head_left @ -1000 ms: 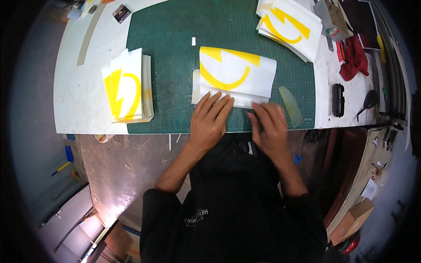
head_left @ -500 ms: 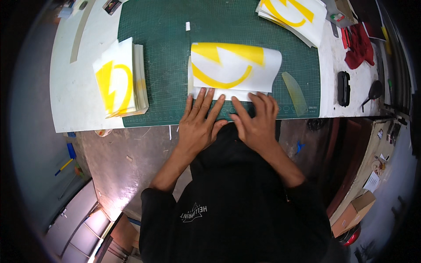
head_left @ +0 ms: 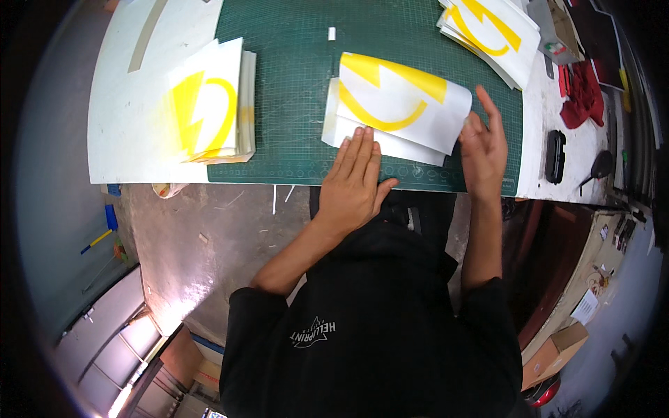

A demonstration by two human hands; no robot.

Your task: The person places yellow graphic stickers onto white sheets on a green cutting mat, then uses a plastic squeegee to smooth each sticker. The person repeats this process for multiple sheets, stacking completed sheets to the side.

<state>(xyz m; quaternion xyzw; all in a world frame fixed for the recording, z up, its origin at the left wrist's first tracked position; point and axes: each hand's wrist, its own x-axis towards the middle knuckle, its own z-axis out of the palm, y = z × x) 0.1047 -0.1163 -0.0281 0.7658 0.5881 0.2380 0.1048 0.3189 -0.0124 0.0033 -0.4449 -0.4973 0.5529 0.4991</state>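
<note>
A folded white sheet with a yellow print (head_left: 394, 97) lies on the green cutting mat (head_left: 293, 83), its far flap curling over toward me. My left hand (head_left: 354, 181) is flat and open, its fingertips on the near strip of the sheet. At the sheet's right edge is my right hand (head_left: 484, 153): one finger points up and the others are bent in. Whether anything is between these fingers is hidden. The clear, yellowish curved scraper seen earlier by the sheet is not visible now.
A stack of similar sheets (head_left: 216, 115) stands on the left, and another stack (head_left: 488, 31) lies at the far right. On the table's right side are a red cloth (head_left: 582, 97), a black case (head_left: 555, 157) and a dark spoon-shaped tool (head_left: 601, 165).
My right hand has left the sheet's near edge and moved right, to its right edge. My left hand stays pressed on the sheet. The whole view has shifted and turned a little.
</note>
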